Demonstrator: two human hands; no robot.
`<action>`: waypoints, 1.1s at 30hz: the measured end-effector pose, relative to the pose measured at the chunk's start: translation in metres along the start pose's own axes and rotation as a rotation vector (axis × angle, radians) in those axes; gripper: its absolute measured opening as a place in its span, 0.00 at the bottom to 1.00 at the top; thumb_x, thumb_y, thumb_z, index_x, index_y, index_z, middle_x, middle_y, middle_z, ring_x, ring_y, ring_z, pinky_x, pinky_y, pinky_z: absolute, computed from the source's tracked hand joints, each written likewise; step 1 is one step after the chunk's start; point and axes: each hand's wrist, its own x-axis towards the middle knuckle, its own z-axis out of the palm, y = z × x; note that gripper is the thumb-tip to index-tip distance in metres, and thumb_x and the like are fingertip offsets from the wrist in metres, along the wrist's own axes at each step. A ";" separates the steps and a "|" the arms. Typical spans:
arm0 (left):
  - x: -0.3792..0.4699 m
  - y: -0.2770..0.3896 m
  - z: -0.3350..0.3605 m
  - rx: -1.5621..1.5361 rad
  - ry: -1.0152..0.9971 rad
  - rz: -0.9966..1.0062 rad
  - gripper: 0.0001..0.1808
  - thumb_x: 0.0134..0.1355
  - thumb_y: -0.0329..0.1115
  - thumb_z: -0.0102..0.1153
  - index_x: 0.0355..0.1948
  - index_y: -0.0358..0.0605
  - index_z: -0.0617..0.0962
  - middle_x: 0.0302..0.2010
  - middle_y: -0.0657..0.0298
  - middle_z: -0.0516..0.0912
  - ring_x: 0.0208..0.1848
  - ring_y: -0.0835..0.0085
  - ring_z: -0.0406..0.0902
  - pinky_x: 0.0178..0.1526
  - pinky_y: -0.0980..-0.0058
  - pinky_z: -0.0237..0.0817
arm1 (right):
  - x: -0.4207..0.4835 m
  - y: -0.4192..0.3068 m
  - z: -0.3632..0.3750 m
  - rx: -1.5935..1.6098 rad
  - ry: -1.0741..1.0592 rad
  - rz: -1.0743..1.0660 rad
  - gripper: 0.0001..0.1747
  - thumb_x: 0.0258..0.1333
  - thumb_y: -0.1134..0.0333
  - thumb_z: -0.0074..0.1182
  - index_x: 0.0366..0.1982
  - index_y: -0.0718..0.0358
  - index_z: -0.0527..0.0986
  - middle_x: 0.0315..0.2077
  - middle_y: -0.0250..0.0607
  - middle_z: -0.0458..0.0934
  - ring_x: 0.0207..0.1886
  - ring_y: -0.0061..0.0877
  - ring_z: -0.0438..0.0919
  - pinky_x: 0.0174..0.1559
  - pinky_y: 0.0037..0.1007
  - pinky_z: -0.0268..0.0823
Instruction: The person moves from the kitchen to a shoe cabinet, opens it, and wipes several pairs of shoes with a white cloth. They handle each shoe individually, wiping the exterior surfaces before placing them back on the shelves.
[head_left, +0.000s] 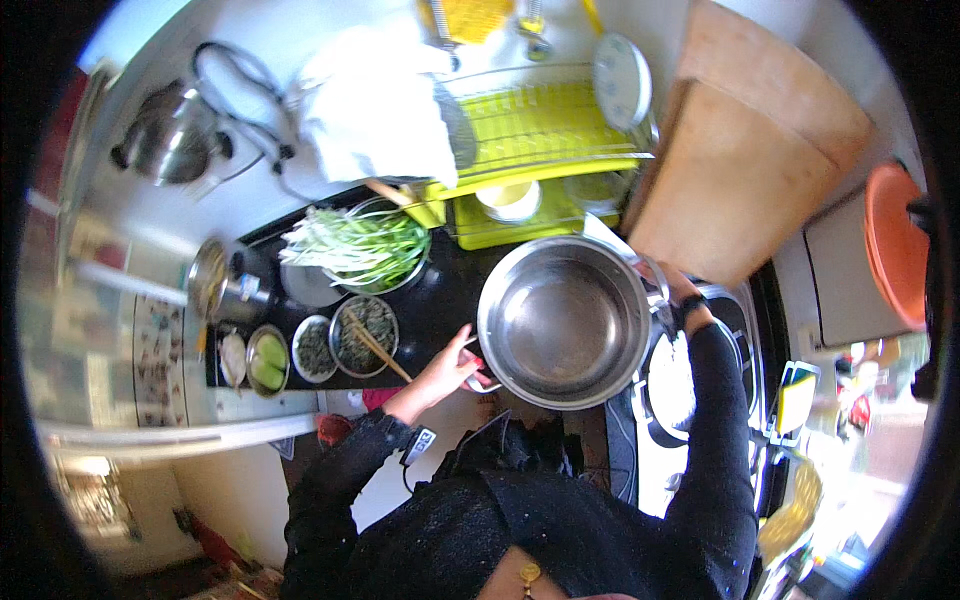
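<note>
A wide stainless steel pot (566, 330) is held up in front of me, over the right end of the black countertop (450, 281) and beside the sink. I see only bare metal and a bright reflection inside it. My left hand (448, 369) grips the loop handle on its left side. My right hand (673, 283) holds the opposite handle, partly hidden by the rim and handle. To the left of the pot stands a bowl (365, 337) of chopped dark greens with wooden chopsticks (375, 345) laid across it.
Scallions (352, 244) heap over a bowl behind the greens. Smaller bowls hold more greens (315, 349) and pale green pieces (268, 364). A lime-green dish rack (540, 127) stands at the back. Wooden boards (750, 165) lean right of it, above the sink (731, 307).
</note>
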 end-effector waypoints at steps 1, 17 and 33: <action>0.001 0.001 0.002 -0.061 -0.029 0.010 0.38 0.65 0.25 0.43 0.69 0.47 0.40 0.41 0.53 0.73 0.38 0.64 0.81 0.38 0.72 0.74 | -0.005 -0.012 -0.006 0.128 -0.031 0.008 0.17 0.62 0.60 0.48 0.45 0.64 0.76 0.44 0.39 0.77 0.47 0.23 0.72 0.52 0.25 0.62; 0.047 -0.023 -0.033 0.247 0.099 0.409 0.40 0.62 0.32 0.53 0.69 0.45 0.46 0.37 0.57 0.74 0.30 0.72 0.76 0.31 0.75 0.69 | -0.025 -0.460 0.004 -0.725 0.714 -0.953 0.26 0.47 0.87 0.42 0.47 0.57 0.77 0.49 0.43 0.73 0.51 0.32 0.73 0.52 0.26 0.66; -0.003 -0.065 -0.111 -0.103 0.061 0.223 0.31 0.63 0.26 0.46 0.67 0.43 0.55 0.44 0.54 0.77 0.38 0.69 0.80 0.38 0.75 0.73 | 0.127 -0.486 0.134 -0.741 0.421 -1.140 0.28 0.42 0.86 0.39 0.43 0.56 0.78 0.51 0.38 0.74 0.55 0.36 0.72 0.57 0.32 0.63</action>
